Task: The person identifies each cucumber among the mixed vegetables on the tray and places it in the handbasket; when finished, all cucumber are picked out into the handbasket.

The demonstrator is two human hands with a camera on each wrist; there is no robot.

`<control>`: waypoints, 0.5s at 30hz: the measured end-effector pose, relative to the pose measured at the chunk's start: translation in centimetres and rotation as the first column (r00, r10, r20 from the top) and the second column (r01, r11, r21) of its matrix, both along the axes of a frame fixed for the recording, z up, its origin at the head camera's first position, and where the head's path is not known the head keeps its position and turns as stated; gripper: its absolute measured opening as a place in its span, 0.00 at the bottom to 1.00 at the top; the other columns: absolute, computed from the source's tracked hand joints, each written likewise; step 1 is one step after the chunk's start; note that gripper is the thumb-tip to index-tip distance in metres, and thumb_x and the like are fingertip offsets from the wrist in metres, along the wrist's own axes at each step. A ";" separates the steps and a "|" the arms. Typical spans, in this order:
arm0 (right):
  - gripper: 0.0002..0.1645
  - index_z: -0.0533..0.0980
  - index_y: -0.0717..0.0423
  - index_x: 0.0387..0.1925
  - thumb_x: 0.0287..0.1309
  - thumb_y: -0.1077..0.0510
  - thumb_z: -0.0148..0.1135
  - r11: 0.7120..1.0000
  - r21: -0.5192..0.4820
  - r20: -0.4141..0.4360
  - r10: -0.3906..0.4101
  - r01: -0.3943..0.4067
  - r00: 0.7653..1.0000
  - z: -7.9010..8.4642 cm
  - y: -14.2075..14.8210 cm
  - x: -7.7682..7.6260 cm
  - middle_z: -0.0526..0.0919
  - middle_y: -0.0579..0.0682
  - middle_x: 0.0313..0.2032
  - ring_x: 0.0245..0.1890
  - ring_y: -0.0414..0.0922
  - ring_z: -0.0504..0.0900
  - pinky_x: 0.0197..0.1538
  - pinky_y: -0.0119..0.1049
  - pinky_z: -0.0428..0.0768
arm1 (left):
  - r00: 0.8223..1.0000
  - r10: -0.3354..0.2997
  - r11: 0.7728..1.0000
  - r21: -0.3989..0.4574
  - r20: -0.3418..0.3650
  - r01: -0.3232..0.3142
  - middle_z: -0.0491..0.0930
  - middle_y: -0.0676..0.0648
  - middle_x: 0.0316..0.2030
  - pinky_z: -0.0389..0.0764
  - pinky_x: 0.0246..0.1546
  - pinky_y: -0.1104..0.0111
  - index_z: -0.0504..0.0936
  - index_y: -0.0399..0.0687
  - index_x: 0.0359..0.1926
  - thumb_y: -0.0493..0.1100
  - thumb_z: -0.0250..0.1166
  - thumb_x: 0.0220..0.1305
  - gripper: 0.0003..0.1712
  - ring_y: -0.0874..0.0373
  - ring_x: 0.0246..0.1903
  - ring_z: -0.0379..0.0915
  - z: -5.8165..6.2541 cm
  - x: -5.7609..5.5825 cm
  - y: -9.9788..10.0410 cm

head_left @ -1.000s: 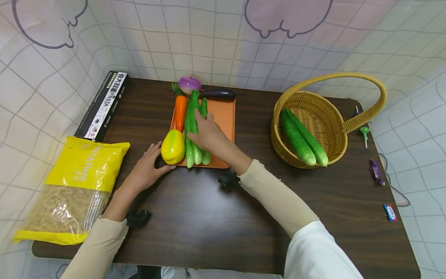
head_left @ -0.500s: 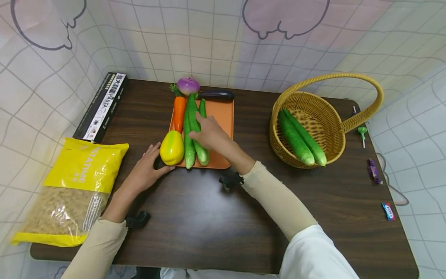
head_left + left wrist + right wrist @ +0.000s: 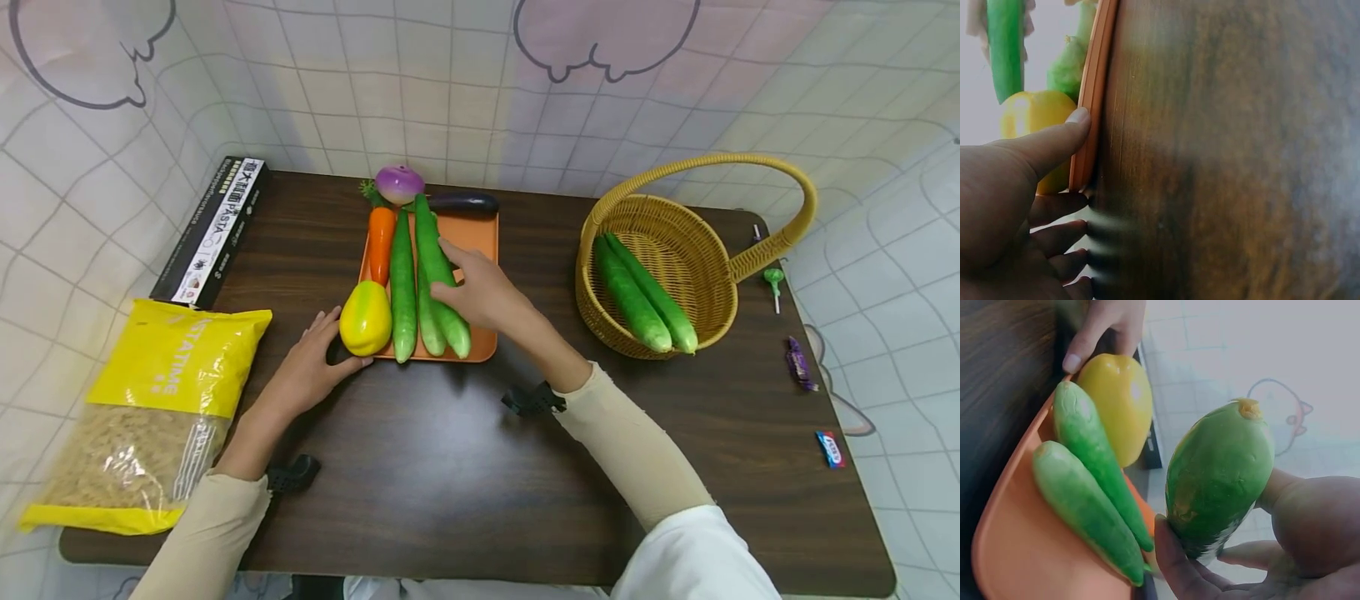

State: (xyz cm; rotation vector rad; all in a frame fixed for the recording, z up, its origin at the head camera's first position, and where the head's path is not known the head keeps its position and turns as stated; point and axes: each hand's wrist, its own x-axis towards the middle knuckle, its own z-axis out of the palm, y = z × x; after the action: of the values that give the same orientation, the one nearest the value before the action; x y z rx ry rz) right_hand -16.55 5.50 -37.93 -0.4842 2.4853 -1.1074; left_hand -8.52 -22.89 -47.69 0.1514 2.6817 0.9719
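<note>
Right hand (image 3: 480, 287) around one cucumber (image 3: 437, 265), another cucumber (image 3: 427, 320) part-hidden beneath it in head view

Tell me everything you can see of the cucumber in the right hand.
The cucumber is long, green and slightly shiny, paler toward its near end, where a small yellowish stub shows. The right hand grips it between thumb and fingers, over the orange tray. In the head view it points lengthwise toward the wall, overlapping one of two other cucumbers; the right wrist view shows it raised apart from both.
</note>
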 end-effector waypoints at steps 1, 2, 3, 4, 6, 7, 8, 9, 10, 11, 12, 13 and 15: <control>0.45 0.50 0.47 0.79 0.68 0.49 0.58 1.000 -0.003 0.000 0.001 -0.001 1.000 0.1 0.5 0.3 0.70 0.55 0.62 0.47 0.44 0.77 0.44 0.38 0.79 | 1.000 -0.001 1.000 0.000 0.001 0.001 0.45 0.37 0.77 0.39 0.72 0.43 0.52 0.40 0.78 0.59 0.66 0.66 0.51 0.42 0.76 0.31 0.0 0.0 0.0; 0.45 0.50 0.46 0.79 0.68 0.49 0.58 1.000 0.000 0.001 -0.004 0.004 1.000 0.2 0.9 0.6 0.70 0.55 0.62 0.48 0.44 0.77 0.46 0.38 0.79 | 1.000 -0.004 1.000 -0.001 0.002 0.004 0.44 0.36 0.77 0.39 0.72 0.43 0.52 0.39 0.78 0.59 0.66 0.67 0.52 0.42 0.76 0.31 0.0 0.0 0.0; 0.45 0.50 0.45 0.79 0.68 0.48 0.58 1.000 0.000 0.003 -0.007 0.007 1.000 0.4 1.4 1.0 0.70 0.54 0.62 0.48 0.43 0.77 0.46 0.39 0.79 | 1.000 -0.005 1.000 -0.001 0.003 0.005 0.44 0.36 0.77 0.39 0.72 0.43 0.52 0.39 0.78 0.60 0.66 0.67 0.52 0.41 0.76 0.31 0.1 0.0 0.1; 0.44 0.50 0.44 0.79 0.68 0.47 0.58 1.000 0.002 0.002 -0.007 0.007 1.000 0.5 2.0 1.4 0.70 0.53 0.63 0.50 0.43 0.75 0.47 0.39 0.77 | 1.000 -0.006 1.000 -0.002 0.003 0.006 0.45 0.36 0.77 0.39 0.72 0.43 0.52 0.39 0.78 0.60 0.66 0.67 0.52 0.41 0.76 0.31 0.1 0.0 0.1; 0.44 0.50 0.42 0.79 0.69 0.46 0.58 1.000 -0.015 0.006 -0.011 0.011 1.000 0.7 3.2 2.2 0.70 0.52 0.61 0.52 0.44 0.76 0.48 0.41 0.78 | 1.000 -0.006 1.000 -0.002 0.001 0.006 0.45 0.35 0.77 0.39 0.72 0.43 0.51 0.38 0.78 0.60 0.66 0.67 0.52 0.41 0.76 0.31 0.1 0.0 0.2; 0.44 0.50 0.41 0.79 0.69 0.46 0.58 1.000 -0.028 0.014 -0.013 0.014 1.000 0.8 3.8 2.7 0.70 0.52 0.61 0.51 0.45 0.76 0.47 0.41 0.79 | 1.000 -0.005 1.000 -0.004 0.001 0.005 0.45 0.35 0.77 0.39 0.72 0.43 0.51 0.38 0.78 0.60 0.66 0.67 0.52 0.41 0.76 0.31 0.1 0.0 0.2; 0.44 0.50 0.40 0.79 0.69 0.46 0.58 0.999 -0.042 0.021 -0.018 0.018 1.000 0.9 4.4 3.3 0.70 0.51 0.60 0.52 0.45 0.76 0.47 0.41 0.80 | 1.000 -0.005 1.000 -0.004 0.001 0.005 0.45 0.35 0.77 0.39 0.72 0.43 0.52 0.38 0.78 0.59 0.66 0.67 0.52 0.41 0.76 0.31 0.1 0.0 0.2; 0.44 0.50 0.39 0.79 0.69 0.45 0.58 0.998 -0.062 0.030 -0.017 0.018 0.999 1.0 5.0 4.0 0.70 0.51 0.60 0.52 0.45 0.76 0.46 0.41 0.81 | 1.000 -0.002 1.000 -0.003 0.000 0.002 0.45 0.35 0.77 0.39 0.72 0.43 0.52 0.38 0.78 0.59 0.66 0.67 0.52 0.41 0.76 0.31 0.1 0.0 0.2; 0.44 0.50 0.38 0.79 0.69 0.45 0.59 0.996 -0.085 0.039 -0.015 0.018 0.999 1.1 5.6 4.6 0.69 0.51 0.59 0.53 0.45 0.76 0.46 0.41 0.81 | 1.000 0.000 1.000 -0.002 -0.001 0.000 0.45 0.35 0.77 0.39 0.72 0.43 0.51 0.38 0.78 0.59 0.66 0.67 0.52 0.40 0.76 0.31 0.1 0.0 0.2; 0.43 0.50 0.36 0.79 0.69 0.46 0.59 0.994 -0.110 0.054 -0.017 0.022 0.998 1.3 6.1 5.3 0.69 0.50 0.59 0.53 0.45 0.77 0.45 0.40 0.82 | 1.000 0.003 1.000 -0.001 -0.001 -0.003 0.45 0.35 0.77 0.39 0.72 0.43 0.51 0.38 0.78 0.58 0.66 0.67 0.52 0.40 0.76 0.31 0.0 0.0 0.2; 0.43 0.50 0.35 0.79 0.69 0.46 0.59 0.990 -0.137 0.071 -0.018 0.028 0.997 1.4 6.6 6.0 0.69 0.50 0.58 0.52 0.45 0.78 0.43 0.40 0.83 | 1.000 0.006 1.000 -0.001 -0.001 -0.006 0.46 0.35 0.77 0.39 0.72 0.43 0.52 0.38 0.78 0.58 0.67 0.66 0.52 0.40 0.76 0.31 0.0 0.0 0.1; 0.43 0.51 0.33 0.78 0.69 0.46 0.59 0.987 -0.157 0.086 -0.024 0.037 0.996 1.5 7.2 6.8 0.68 0.50 0.58 0.51 0.46 0.78 0.42 0.40 0.84 | 1.000 0.007 1.000 -0.001 -0.002 -0.007 0.46 0.35 0.77 0.39 0.72 0.43 0.51 0.39 0.78 0.58 0.67 0.66 0.52 0.40 0.76 0.31 0.0 0.0 0.1; 0.42 0.51 0.29 0.78 0.69 0.45 0.59 0.983 -0.174 0.096 -0.036 0.053 0.995 1.9 8.3 8.3 0.68 0.49 0.59 0.53 0.46 0.78 0.41 0.39 0.85 | 1.000 0.008 1.000 0.002 -0.005 -0.008 0.46 0.34 0.77 0.39 0.72 0.43 0.52 0.39 0.78 0.58 0.67 0.66 0.52 0.40 0.76 0.31 0.0 0.0 0.2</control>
State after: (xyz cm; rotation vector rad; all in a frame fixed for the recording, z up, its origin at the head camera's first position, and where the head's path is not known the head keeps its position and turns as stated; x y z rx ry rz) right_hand -8.30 13.78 -35.99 -0.4183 2.3403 -1.3444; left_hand -8.51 -22.68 -47.72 0.1443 2.6873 0.9783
